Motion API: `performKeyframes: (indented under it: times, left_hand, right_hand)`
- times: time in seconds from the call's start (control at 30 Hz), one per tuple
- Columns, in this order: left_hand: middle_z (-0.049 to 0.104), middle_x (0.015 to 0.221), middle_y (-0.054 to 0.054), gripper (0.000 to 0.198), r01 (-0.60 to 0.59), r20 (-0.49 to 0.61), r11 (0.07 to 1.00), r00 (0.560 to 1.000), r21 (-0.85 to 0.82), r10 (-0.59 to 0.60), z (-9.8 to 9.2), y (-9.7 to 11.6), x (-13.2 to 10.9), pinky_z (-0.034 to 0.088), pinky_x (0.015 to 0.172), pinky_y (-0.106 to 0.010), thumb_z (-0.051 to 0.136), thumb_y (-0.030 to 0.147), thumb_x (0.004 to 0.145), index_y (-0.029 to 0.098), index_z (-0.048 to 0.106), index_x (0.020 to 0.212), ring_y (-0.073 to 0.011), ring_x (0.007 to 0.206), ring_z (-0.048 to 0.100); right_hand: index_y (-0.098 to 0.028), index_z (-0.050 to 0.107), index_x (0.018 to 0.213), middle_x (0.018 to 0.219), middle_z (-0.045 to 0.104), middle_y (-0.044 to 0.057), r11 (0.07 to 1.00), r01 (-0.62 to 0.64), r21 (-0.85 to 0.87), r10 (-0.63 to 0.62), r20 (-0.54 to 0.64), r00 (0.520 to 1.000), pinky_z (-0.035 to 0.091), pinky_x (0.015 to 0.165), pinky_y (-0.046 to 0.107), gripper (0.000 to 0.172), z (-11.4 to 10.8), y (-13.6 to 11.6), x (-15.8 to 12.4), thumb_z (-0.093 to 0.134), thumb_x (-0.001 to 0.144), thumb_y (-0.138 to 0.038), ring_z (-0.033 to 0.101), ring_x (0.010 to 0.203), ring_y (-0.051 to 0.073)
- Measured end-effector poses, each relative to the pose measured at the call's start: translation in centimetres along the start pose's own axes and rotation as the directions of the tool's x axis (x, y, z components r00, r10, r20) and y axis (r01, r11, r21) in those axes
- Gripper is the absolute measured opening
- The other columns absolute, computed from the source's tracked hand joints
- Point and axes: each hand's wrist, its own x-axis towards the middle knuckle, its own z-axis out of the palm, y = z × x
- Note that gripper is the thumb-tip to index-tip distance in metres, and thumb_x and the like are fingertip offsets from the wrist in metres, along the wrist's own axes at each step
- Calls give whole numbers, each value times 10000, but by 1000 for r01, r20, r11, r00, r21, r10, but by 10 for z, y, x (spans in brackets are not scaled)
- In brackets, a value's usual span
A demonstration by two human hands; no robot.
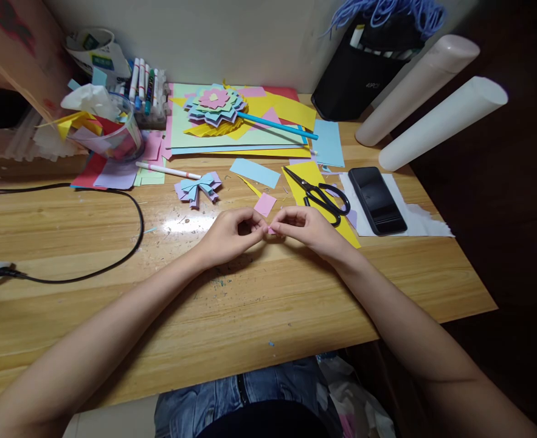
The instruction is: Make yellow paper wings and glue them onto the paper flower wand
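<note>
Between my left hand (235, 234) and my right hand (307, 230) a small piece of pink paper (271, 230) is pinched at the fingertips, mostly covered by them. Just beyond the fingers lies a pink paper square (265, 204). Black-handled scissors (322, 196) rest on a yellow paper strip (311, 176) near my right hand, blades pointing away to the left. A blue and purple paper bow (199, 189) sits to the left, beside a white marker (168, 170). Behind the pink square is a light blue paper rectangle (255, 173).
A layered paper flower (216, 104) on a blue stick lies on stacked coloured paper (232, 146). A phone (377, 201) rests on tissue at right, near two white bottles (444, 123). A plastic cup of scraps (129, 143) stands left; a black cable (141, 225) curves across the table.
</note>
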Motion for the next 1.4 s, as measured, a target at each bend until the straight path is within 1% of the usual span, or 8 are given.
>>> performKeyframes:
  times: [0.27, 0.43, 0.5, 0.63, 0.83, 0.93, 1.17, 1.4]
  left_hand:
    - [650, 748, -30, 175, -12, 0, 1000, 1000, 16, 12, 2, -1, -1, 431, 642, -241, 586, 301, 797, 131, 624, 776, -120, 679, 554]
    - [633, 720, -26, 167, -21, -68, 999, 997, 47, 24, 5, 0, -2, 425, 614, -242, 586, 298, 797, 138, 603, 749, -120, 650, 543]
    - [636, 737, -30, 150, -21, -87, 999, 996, 48, 25, 5, 1, -2, 429, 629, -248, 574, 278, 806, 141, 599, 752, -125, 672, 551]
    - [634, 742, -31, 147, -17, -71, 1000, 997, -21, 15, 3, 1, -2, 445, 643, -250, 562, 277, 816, 143, 591, 766, -128, 688, 564]
    - [638, 753, -44, 187, 2, -102, 998, 995, -56, -7, 8, -1, -3, 463, 622, -247, 576, 322, 809, 138, 597, 782, -123, 665, 570]
    - [646, 757, -50, 192, 31, -93, 995, 995, -92, -39, 8, -2, -3, 475, 628, -253, 578, 321, 809, 134, 604, 774, -126, 672, 582]
    - [653, 770, -54, 150, 72, -63, 969, 994, -236, -89, 3, 1, 0, 493, 670, -275, 606, 280, 782, 130, 604, 766, -131, 694, 605]
    - [644, 747, -42, 121, 72, -16, 966, 997, -250, -79, 1, -1, 1, 481, 662, -272, 611, 255, 765, 136, 602, 749, -127, 690, 591]
  right_hand:
    - [-142, 620, 708, 700, 646, 25, 999, 18, -35, -19, -49, 999, 460, 632, 258, 245, 4, 1, 0, 680, 709, -380, 583, 641, 119]
    - [-149, 609, 724, 720, 649, 29, 997, 62, -44, -66, -107, 992, 466, 626, 262, 246, 7, 4, 0, 691, 705, -380, 589, 655, 128]
    - [-150, 625, 744, 738, 658, 34, 997, 73, -26, -76, -95, 993, 476, 648, 268, 231, 6, 4, 0, 672, 728, -376, 598, 676, 131]
    - [-155, 653, 761, 734, 660, 26, 997, 76, -12, -76, -50, 996, 476, 665, 268, 206, 3, 1, 1, 657, 747, -360, 592, 668, 121]
    - [-156, 651, 740, 734, 660, 23, 996, 89, -31, -92, -98, 991, 473, 663, 267, 216, 3, 2, 0, 676, 732, -370, 588, 666, 121]
    - [-160, 661, 746, 741, 666, 22, 995, 96, -12, -96, -100, 990, 472, 667, 261, 198, 3, 2, 0, 684, 731, -356, 591, 675, 119]
    - [-163, 685, 753, 756, 660, 20, 991, -12, 130, 14, -21, 1000, 465, 666, 250, 206, -3, 4, 0, 681, 740, -368, 561, 655, 99]
    - [-159, 682, 727, 723, 632, 4, 937, -164, 310, 138, 105, 985, 462, 654, 229, 183, -4, 6, 3, 724, 687, -332, 545, 639, 84]
